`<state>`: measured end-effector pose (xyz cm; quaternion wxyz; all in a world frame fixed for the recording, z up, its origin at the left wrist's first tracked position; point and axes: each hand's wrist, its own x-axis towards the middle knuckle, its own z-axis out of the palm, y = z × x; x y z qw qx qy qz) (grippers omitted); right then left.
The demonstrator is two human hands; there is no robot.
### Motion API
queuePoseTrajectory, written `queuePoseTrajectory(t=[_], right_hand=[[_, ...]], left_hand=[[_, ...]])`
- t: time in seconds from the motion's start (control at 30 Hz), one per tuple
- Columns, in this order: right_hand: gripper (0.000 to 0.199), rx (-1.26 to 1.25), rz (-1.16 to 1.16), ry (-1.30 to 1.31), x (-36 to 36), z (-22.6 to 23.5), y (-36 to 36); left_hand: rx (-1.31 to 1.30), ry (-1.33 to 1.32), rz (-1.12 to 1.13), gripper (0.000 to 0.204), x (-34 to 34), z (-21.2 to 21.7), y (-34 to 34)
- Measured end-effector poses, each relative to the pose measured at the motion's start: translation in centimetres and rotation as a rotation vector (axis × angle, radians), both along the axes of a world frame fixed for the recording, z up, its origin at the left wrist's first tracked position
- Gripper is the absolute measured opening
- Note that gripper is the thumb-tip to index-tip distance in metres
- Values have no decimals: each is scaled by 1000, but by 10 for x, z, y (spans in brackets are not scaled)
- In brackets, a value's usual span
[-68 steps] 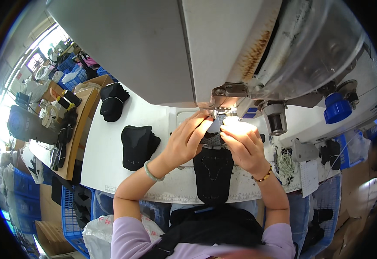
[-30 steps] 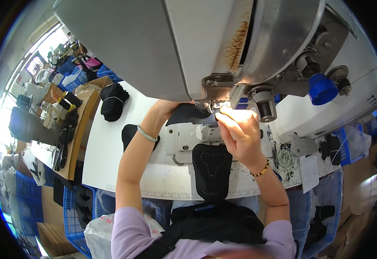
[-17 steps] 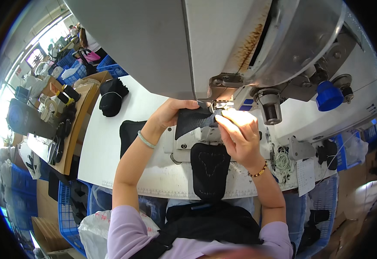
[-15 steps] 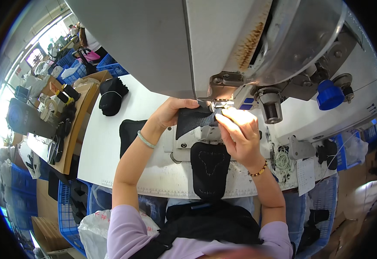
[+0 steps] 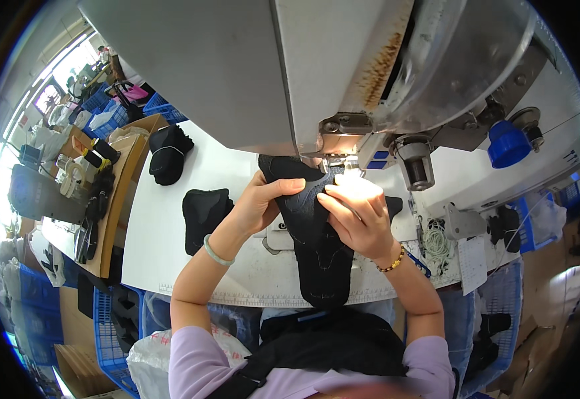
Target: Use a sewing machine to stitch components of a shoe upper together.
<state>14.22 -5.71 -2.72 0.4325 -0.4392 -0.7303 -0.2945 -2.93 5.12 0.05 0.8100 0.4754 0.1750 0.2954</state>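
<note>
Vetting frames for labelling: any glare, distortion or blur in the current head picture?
Head view: glare washes out the upper part of the right hand; head view: windows at upper left burn out; head view: the table's front edge curves, likely fisheye bend; head view: pinkish patch at the bottom looks blurred.

A cloth piece [image 5: 298, 216] lies between a worker's left hand [image 5: 258, 203] and right hand [image 5: 361, 216], below the head of a sewing machine [image 5: 217, 80] at a table [image 5: 150, 246]. Before them, at the near edge, lies a second piece [image 5: 325, 279]. To the left rests a cloth pile [image 5: 207, 223], a bundle [image 5: 169, 156] behind it; farther left, spools [image 5: 106, 150] stand on a bench [image 5: 117, 199]. Right of the right hand lies cord [image 5: 438, 246], a paper sheet [image 5: 472, 266] just beside it. Baskets [image 5: 106, 332] sit below, left and right.
</note>
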Motion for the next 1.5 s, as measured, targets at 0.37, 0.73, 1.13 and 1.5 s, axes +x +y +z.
queuePoseTrajectory(t=[0.37, 0.73, 1.13, 1.5], right_hand=[[34, -1, -18, 6, 2, -3, -1], [38, -6, -25, 24, 14, -12, -3], [28, -97, 245, 308, 46, -2, 2], [28, -196, 263, 356, 44, -1, -2]], left_hand=[[-185, -47, 127, 25, 6, -2, -19], [-108, -74, 247, 17, 7, -8, -40], [461, 23, 450, 10, 32, -8, -71], [500, 67, 415, 14, 30, -2, -61]])
